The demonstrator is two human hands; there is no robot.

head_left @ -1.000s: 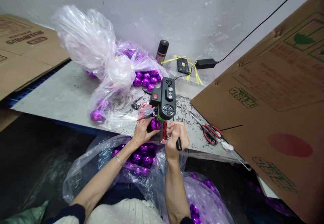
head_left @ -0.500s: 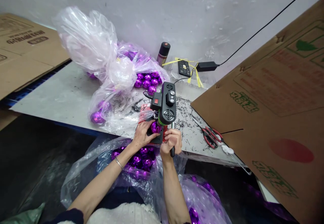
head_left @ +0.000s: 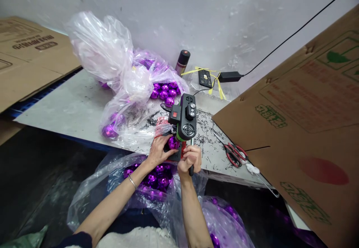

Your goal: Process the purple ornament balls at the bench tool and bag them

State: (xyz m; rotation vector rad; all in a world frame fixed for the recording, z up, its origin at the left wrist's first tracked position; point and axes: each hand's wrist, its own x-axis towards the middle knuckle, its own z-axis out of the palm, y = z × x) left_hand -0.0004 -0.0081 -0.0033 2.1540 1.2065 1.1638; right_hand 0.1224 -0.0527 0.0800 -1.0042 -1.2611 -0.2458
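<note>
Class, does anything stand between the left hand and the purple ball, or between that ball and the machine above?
Nothing visible: the fingers of the left hand touch the purple ball. Nothing shows between ball and black machine either, though the machine partly hides that gap.

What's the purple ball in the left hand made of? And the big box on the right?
The purple ball looks like shiny plastic, maybe foil-covered: its little faces glint. The big box looks like matte brown cardboard, dull with printed marks.
</note>
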